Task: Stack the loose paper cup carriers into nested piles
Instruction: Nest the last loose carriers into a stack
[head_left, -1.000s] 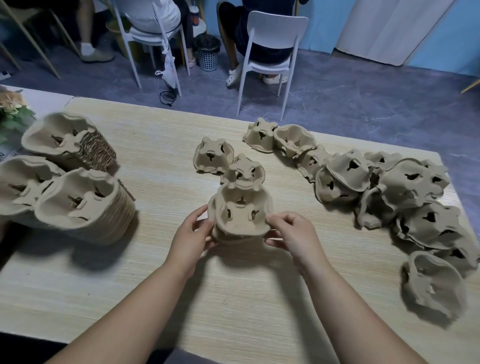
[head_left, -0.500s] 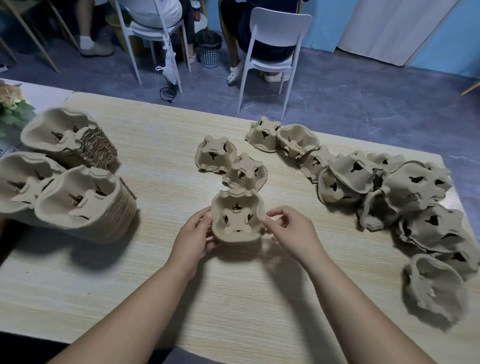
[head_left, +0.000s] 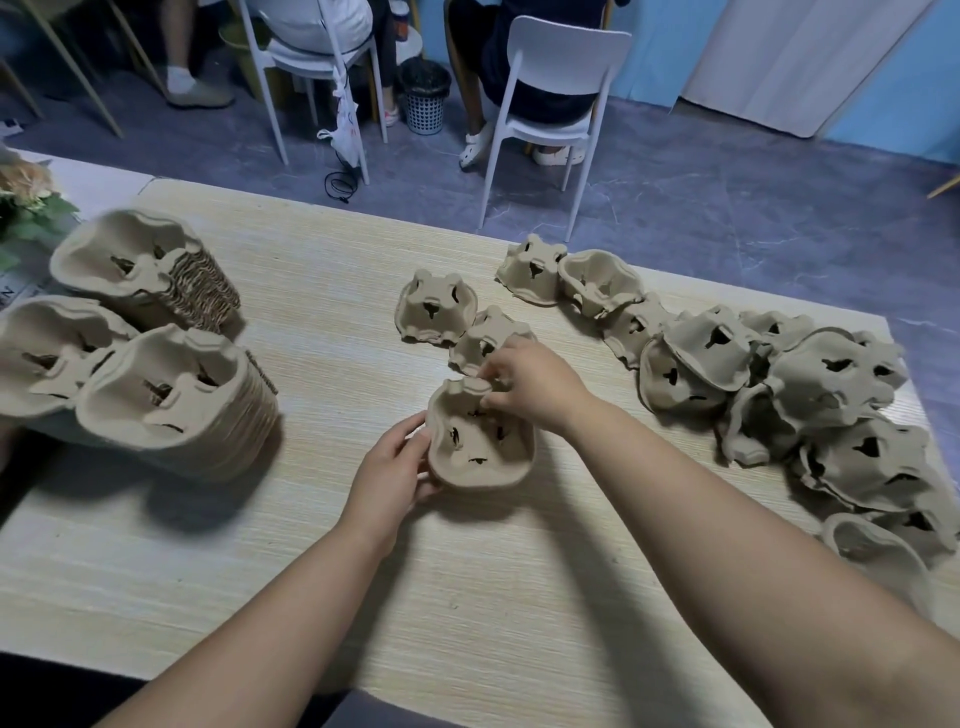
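A small nested stack of brown pulp cup carriers (head_left: 480, 441) lies open side up at the table's middle. My left hand (head_left: 389, 467) grips its left rim. My right hand (head_left: 530, 382) reaches over its far rim, fingers curled at the edge of a loose upside-down carrier (head_left: 480, 340) just behind it; whether it holds that carrier or the stack's rim is unclear. Another loose carrier (head_left: 435, 309) lies further back. Several loose carriers form a heap (head_left: 810, 395) on the right. Three tall nested piles (head_left: 171, 400) lie on their sides at the left.
The wooden table (head_left: 467, 597) has its far edge close behind the loose carriers. A plant (head_left: 26, 202) sits at the far left. Beyond the table, people sit on white chairs (head_left: 550, 98), with a small bin (head_left: 423, 93) between them.
My right hand left the stack's right side and moved up to its far rim, toward the loose carrier behind. The stack was set lower on the table; my left hand stayed on it.
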